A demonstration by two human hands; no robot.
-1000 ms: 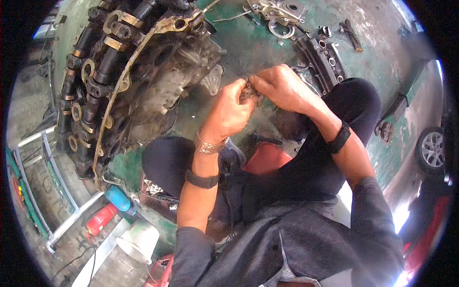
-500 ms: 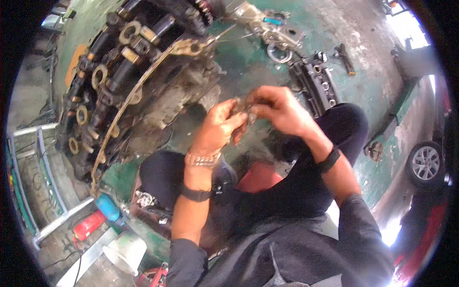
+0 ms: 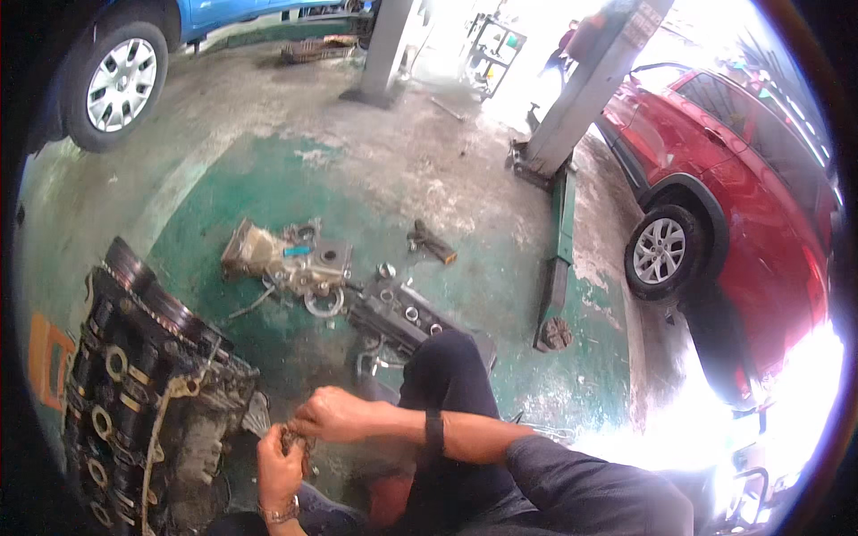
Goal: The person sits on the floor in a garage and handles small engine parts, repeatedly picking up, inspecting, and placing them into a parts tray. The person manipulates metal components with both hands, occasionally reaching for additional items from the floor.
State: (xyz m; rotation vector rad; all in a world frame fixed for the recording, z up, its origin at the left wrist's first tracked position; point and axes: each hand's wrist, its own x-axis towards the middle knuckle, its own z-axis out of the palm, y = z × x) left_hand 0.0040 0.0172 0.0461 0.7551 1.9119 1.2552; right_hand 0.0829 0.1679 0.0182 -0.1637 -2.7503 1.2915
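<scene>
Low in the view, my left hand (image 3: pixel 277 469) has its fingers closed on a small greasy metal part (image 3: pixel 295 439); my right hand (image 3: pixel 332 413) grips the same part from above, fingers bent round it, so much of it is hidden. Just left of them stands a large dark engine (image 3: pixel 116 384) with ring-like fittings along it, beside a pale cast section (image 3: pixel 207 447). My bent right knee (image 3: pixel 442 366) rises behind my right forearm.
A cast metal cover (image 3: pixel 259 250), black valve cover (image 3: pixel 411 326) and short dark part (image 3: pixel 433 243) lie ahead. A lift post (image 3: pixel 576 98) and green lift arm (image 3: pixel 559 232) are right. A blue car (image 3: pixel 183 18) and red car (image 3: pixel 760 214) flank me. A person (image 3: pixel 561 49) is far off.
My head has tilted up, bringing both cars, the lift posts and the background into view. The engine and my hands, still on the small part, now appear lower in the picture.
</scene>
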